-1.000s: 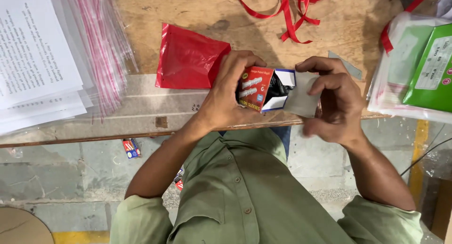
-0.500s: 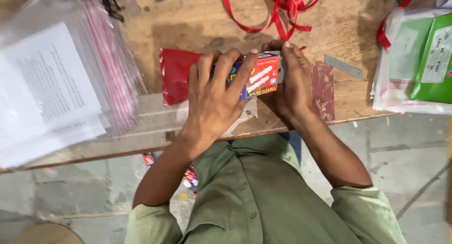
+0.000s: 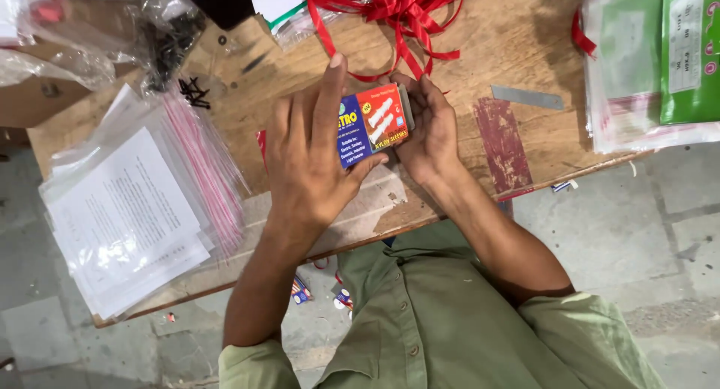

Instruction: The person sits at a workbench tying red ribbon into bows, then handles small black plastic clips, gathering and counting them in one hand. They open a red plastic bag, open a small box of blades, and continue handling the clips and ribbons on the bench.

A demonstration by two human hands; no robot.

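Observation:
A small red and blue cardboard box (image 3: 373,123) is held over the wooden table (image 3: 510,44) between both hands. My left hand (image 3: 311,160) lies flat across the box's left part, fingers pointing away from me. From the right side, my right hand (image 3: 426,130) cups the box's end. Most of a red plastic bag (image 3: 261,143) lies hidden under my left hand, with only an edge showing.
Clear zip bags with printed sheets (image 3: 135,216) lie at the left. Red ribbon (image 3: 397,14) is tangled at the far edge. A metal blade (image 3: 527,97) lies right of my hands. Green packets in plastic (image 3: 660,59) sit at the right. Black screws (image 3: 191,93) lie at the upper left.
The box's open flap is now shut. Both hands have closed around the box and moved it further onto the table. The view has shifted toward the left.

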